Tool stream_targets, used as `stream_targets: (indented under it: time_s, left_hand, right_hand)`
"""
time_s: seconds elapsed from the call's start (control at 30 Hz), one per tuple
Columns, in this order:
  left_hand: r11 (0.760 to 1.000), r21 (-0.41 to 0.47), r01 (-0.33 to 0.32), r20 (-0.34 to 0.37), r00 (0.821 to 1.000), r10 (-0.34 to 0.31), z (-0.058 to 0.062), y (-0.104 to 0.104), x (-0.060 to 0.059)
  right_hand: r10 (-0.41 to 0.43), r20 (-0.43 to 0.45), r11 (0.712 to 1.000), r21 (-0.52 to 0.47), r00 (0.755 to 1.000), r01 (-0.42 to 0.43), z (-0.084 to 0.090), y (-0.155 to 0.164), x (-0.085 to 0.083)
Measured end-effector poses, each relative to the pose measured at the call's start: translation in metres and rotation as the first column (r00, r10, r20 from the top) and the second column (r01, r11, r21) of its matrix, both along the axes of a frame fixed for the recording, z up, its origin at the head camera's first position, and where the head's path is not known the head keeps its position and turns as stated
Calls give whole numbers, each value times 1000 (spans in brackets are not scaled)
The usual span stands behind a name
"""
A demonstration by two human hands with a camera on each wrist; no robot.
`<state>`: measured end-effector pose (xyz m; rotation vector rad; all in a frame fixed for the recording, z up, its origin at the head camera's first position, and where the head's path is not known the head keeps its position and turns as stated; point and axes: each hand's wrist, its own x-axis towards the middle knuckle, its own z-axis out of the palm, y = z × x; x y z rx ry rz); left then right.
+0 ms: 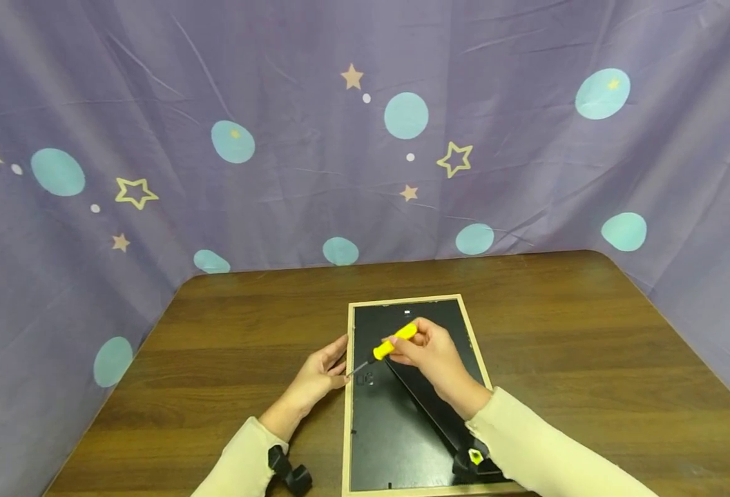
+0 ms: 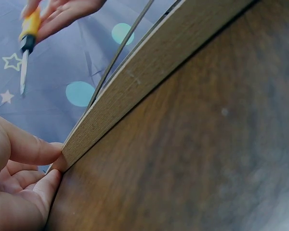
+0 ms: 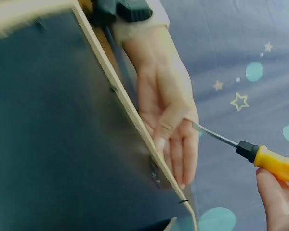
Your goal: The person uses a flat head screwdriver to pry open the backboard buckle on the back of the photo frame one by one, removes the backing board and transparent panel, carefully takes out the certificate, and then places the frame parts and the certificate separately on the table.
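Observation:
A wooden picture frame (image 1: 347,414) lies face down on the brown table (image 1: 246,331), its black backing (image 1: 377,428) up and a black easel leg (image 1: 423,400) running slantwise across it. My right hand (image 1: 405,348) pinches a yellow-handled screwdriver (image 1: 396,340), whose metal tip points down-left at the backing near the frame's left rail. My left hand (image 1: 338,360) lies on the table with straight fingers against the outside of that rail. The left wrist view shows the frame's rail (image 2: 149,82) with my left hand (image 2: 33,168) touching it. In the right wrist view, the screwdriver (image 3: 267,159) hovers over the left hand (image 3: 171,130).
A purple cloth (image 1: 315,152) with stars and dots hangs behind and beside the table. The table's far edge and rounded corners lie close to the cloth. Bare wood stretches to the left and right of the frame. A black wrist strap (image 1: 290,471) shows at my left sleeve.

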<state>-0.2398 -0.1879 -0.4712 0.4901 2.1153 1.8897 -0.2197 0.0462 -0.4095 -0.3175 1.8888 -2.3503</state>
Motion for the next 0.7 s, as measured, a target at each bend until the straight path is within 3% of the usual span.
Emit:
stream_targets:
  time_s: [0.17,0.3,0.7]
  left_hand:
    - [1000,-2,-1,-8,1000,1,-1,1,-1]
    - [1000,4,-8,-8,1000,8,-1,3,0]
    - [1000,1,0,-6,1000,0,1,3,1]
  right_hand:
    - [148,30,987,54,989,-150,-8,15,19]
    - [215,35,972,90,976,-217,-13,22,32]
    - [233,67,968,83,970,-238,-27,33,54]
